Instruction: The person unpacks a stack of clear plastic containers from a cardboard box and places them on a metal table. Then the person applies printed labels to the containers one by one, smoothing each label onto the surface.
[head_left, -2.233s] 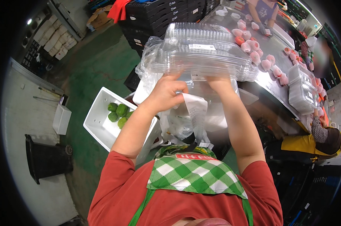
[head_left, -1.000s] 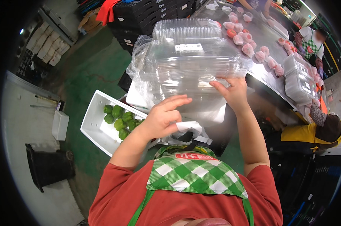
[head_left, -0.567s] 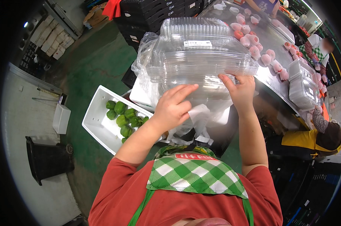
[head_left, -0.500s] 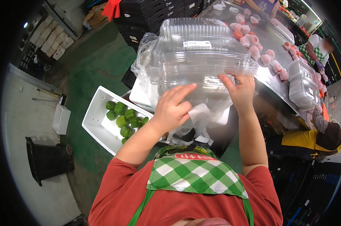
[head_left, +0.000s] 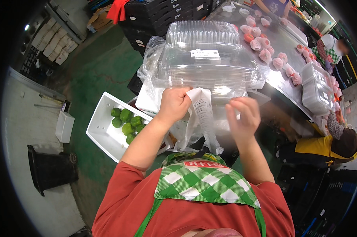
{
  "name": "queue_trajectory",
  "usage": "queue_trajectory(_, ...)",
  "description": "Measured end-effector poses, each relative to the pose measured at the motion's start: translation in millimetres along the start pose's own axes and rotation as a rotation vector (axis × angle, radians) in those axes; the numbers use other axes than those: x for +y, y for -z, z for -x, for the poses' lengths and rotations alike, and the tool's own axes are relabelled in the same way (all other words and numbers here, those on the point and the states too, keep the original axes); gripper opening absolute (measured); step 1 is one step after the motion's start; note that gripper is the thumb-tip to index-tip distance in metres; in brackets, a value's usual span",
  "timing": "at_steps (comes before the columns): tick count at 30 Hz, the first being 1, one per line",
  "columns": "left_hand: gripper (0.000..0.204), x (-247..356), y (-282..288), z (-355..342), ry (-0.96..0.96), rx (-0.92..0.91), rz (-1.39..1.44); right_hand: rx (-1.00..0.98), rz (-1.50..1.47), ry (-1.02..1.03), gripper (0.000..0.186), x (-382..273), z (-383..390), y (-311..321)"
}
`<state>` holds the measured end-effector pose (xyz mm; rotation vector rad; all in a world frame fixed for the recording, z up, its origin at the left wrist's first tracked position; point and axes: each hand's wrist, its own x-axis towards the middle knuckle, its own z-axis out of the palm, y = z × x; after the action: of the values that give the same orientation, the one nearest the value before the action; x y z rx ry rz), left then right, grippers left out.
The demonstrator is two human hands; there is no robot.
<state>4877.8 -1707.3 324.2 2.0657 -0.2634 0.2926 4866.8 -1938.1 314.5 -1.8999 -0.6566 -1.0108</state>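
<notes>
One white strip [head_left: 203,110] is pinched in the left hand [head_left: 173,104]; the right hand [head_left: 244,119] is blurred, grip unclear.

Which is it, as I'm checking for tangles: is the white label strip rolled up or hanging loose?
Hanging loose: the white label strip trails down from the left hand toward the checked apron.

To my left, a worn green painted floor [head_left: 95,75] runs up to a pale smooth wall [head_left: 32,126], and beyond them a small bright white light [head_left: 27,27] glows. Ahead of me, stacked black plastic crates [head_left: 154,17] stand beside the left edge of a shiny grey metal worktop [head_left: 283,42].
</notes>
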Motion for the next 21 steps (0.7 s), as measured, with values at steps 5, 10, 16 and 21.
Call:
queue_trajectory(5,0.017,-5.2,2.9,-1.8,-0.011,-0.051,-0.059,-0.207,-0.348,-0.514,0.038,-17.9,12.3,-28.8)
queue_trajectory(10,0.028,6.3,1.2,-5.9,-0.268,-0.032,-0.156,-0.224,-0.818,-0.873,0.04,-18.2,15.3,-38.5)
queue_trajectory(16,0.034,5.9,3.3,-5.3,-0.422,-0.219,-0.118,-0.321,-0.964,-1.033,0.048,-11.0,23.4,-43.3)
queue_trajectory(21,0.021,-5.1,0.6,-9.2,-0.371,-0.206,0.008,-0.289,-0.947,-0.981,0.05,-25.3,30.2,-30.3)
